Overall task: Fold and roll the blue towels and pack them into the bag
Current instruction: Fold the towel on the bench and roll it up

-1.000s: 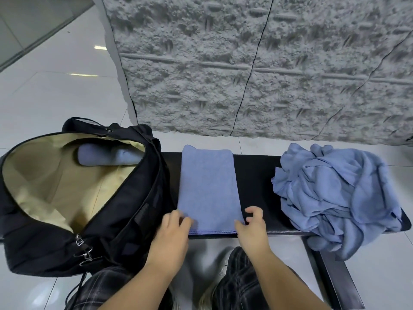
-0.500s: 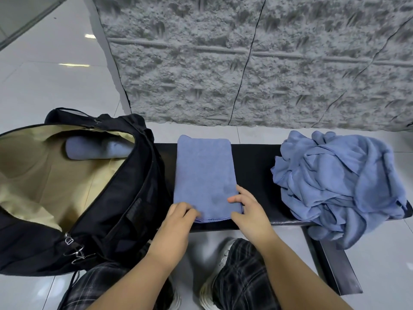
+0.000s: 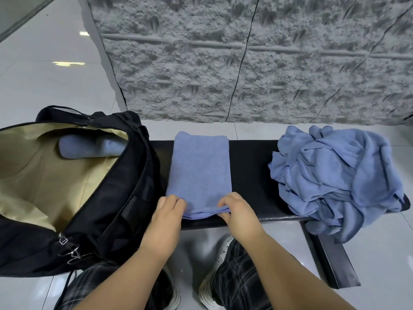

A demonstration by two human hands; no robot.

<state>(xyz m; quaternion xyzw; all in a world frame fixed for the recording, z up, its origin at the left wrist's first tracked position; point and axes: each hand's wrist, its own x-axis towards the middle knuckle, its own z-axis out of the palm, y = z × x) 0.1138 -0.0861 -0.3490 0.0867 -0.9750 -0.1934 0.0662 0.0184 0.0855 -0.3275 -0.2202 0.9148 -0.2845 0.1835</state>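
I've got both hands on the near end of the folded towel (image 3: 199, 171), which lies lengthwise across the black bench (image 3: 250, 173). My left hand (image 3: 166, 217) curls its fingers round the near left corner; my right hand (image 3: 238, 209) pinches the near right edge, lifting the layered hem slightly off the bench. To the left, the black bag (image 3: 125, 198) gapes wide, tan lining showing, with one rolled towel (image 3: 89, 147) lying at its far side. On the right end of the bench sits a crumpled heap of blue towels (image 3: 335, 175), one corner hanging over the edge.
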